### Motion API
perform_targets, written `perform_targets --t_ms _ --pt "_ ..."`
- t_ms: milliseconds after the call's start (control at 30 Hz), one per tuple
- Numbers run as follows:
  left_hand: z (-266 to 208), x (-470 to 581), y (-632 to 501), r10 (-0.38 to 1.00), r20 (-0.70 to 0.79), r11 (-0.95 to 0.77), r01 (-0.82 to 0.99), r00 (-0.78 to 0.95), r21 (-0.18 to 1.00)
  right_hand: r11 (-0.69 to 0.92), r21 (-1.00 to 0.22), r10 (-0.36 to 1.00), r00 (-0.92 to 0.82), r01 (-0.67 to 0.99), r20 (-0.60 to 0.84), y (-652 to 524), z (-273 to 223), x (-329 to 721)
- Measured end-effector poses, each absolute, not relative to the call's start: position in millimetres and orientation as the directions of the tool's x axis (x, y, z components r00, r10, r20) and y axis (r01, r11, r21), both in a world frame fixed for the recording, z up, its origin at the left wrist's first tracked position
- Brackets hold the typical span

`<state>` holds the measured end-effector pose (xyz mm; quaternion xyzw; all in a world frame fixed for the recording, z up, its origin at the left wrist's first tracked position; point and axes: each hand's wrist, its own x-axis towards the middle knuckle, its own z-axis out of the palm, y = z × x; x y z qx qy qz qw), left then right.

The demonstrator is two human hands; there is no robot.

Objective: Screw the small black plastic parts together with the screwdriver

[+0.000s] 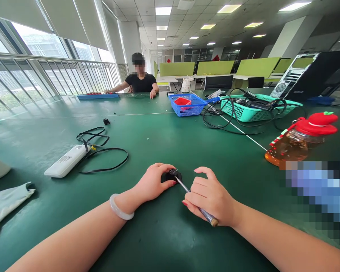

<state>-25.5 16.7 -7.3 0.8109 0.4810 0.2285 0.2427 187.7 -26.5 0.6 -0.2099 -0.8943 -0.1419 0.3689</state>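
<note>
My left hand point(155, 181) is closed around a small black part point(178, 176) that rests on the green table. Metal bits show on top of the part, too small to make out. In my right hand point(208, 194) is a slim metal screwdriver point(184, 185) with a brown-tipped end, held slantwise. Its tip meets the top of the black part, beside my left thumb. The right index finger is raised and bent away from the shaft, while the other fingers wrap the handle.
To the left lie a white power strip point(68, 160) with a looped black cable point(110, 170) and a folded cloth point(10, 206). A blue basket point(188, 105), a teal basket point(243, 111) with cables, and a red-lidded jar point(294, 147) stand right. A person point(141, 81) sits opposite.
</note>
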Motion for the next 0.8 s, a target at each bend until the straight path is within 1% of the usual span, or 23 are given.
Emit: perform_targets --t_ms 100,233,467,667,733,800 --pt "-7.3 -25.5 16.9 0.889 0.138 -0.424 0.672 0.436 0.607 0.872 0.092 0.283 -0.647 0.482 0.708 -25.6 0.3 188.6" --pt "-6.7 -25.3 16.8 0.882 0.144 -0.439 0.673 0.448 0.595 0.872 0.028 0.323 -0.616 0.489 0.719 -24.7 1.1 190.7" --pt "-6.1 -25.3 16.8 0.862 0.172 -0.478 0.653 0.476 0.587 0.861 -0.163 0.421 -0.497 0.481 0.759 -20.0 0.9 194.7" --pt "-6.3 -26.1 17.7 0.861 0.148 -0.471 0.655 0.486 0.59 0.832 -0.31 0.506 -0.398 0.461 0.765 -15.5 -0.9 199.6" --pt "-5.7 -25.9 17.5 0.861 0.144 -0.471 0.657 0.488 0.589 0.847 -0.308 0.486 -0.394 0.433 0.78 -17.0 0.3 200.1" --pt "-4.9 -25.4 17.1 0.858 0.147 -0.476 0.655 0.491 0.587 0.879 -0.267 0.435 -0.436 0.395 0.788 -19.2 1.5 199.3"
